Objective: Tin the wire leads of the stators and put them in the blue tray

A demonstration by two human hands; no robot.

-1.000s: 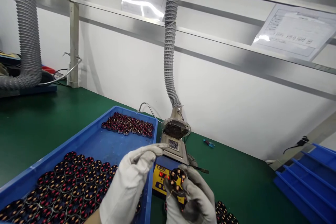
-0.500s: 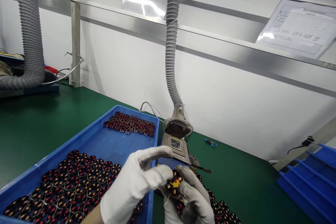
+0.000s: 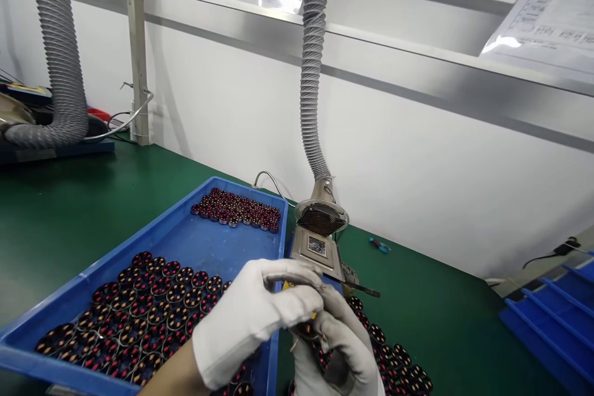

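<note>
White gloves cover both hands, which meet at the lower middle. My right hand (image 3: 338,340) is closed around a round black wound part (image 3: 307,328) with copper and yellow bits, mostly hidden by the fingers. Thin wire ends stick out from it. My left hand (image 3: 260,315) reaches over the same part, its thumb and fingers pressed together at the top; what they pinch is too small to make out. Left of the hands lies a blue tray (image 3: 139,244) holding rows of similar round parts (image 3: 158,312).
A metal device with a square plate (image 3: 317,245) stands behind the hands under a grey duct hose (image 3: 312,74). More round parts (image 3: 399,365) lie at right on the green table (image 3: 445,309), with blue cutters (image 3: 379,245) and a blue rack (image 3: 557,322).
My left hand has moved right onto the part, and its fingers have closed against my right hand. The part is now more hidden. The view has shifted slightly.
</note>
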